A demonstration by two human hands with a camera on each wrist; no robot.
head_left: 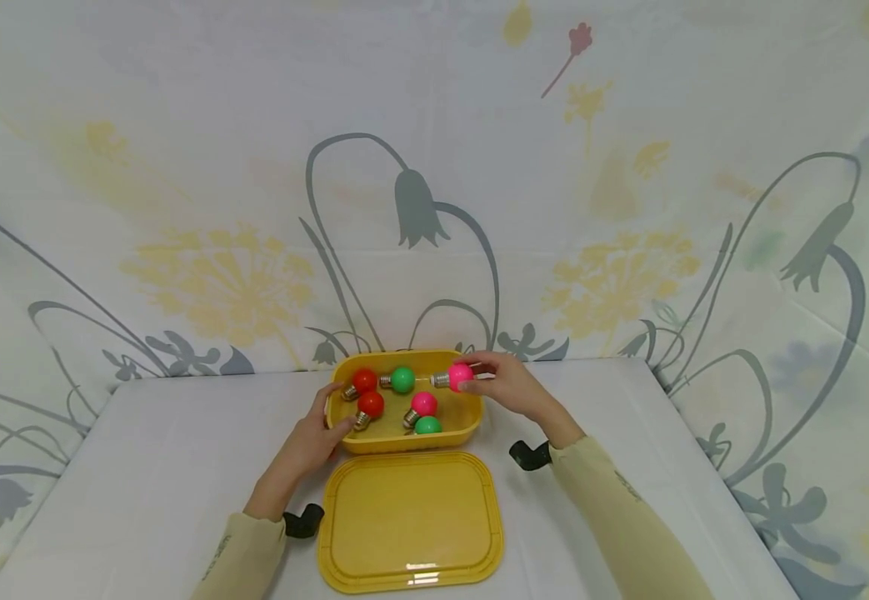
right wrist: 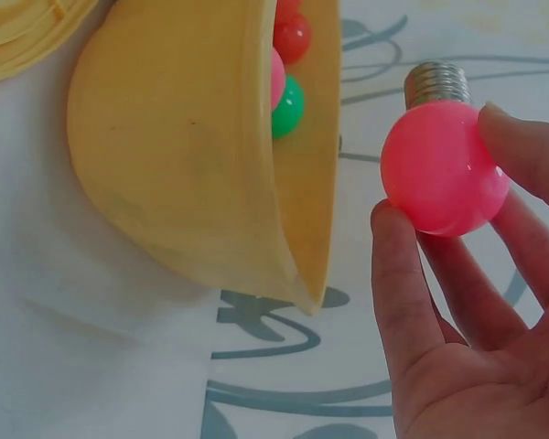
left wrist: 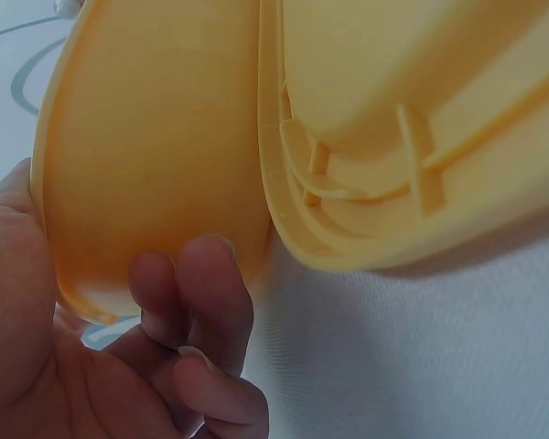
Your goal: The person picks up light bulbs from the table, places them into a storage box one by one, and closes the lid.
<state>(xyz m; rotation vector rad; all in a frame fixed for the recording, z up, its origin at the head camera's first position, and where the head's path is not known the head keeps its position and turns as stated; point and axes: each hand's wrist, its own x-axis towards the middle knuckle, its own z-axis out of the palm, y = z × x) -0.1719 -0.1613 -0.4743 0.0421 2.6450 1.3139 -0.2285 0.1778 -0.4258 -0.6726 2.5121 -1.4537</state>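
Observation:
My right hand pinches a pink light bulb by its round globe, above the right end of a yellow plastic box. The bulb's metal screw base points left in the head view. My left hand grips the left end of the box, thumb at the near rim; in the left wrist view its fingers curl beside the box wall. Inside the box lie two red bulbs, two green bulbs and another pink bulb. One green bulb is partly hidden by the near wall.
A yellow lid lies on the white table just in front of the box. Behind the table's far edge hangs a flower-printed cloth. Black wrist mounts stick out beside both sleeves.

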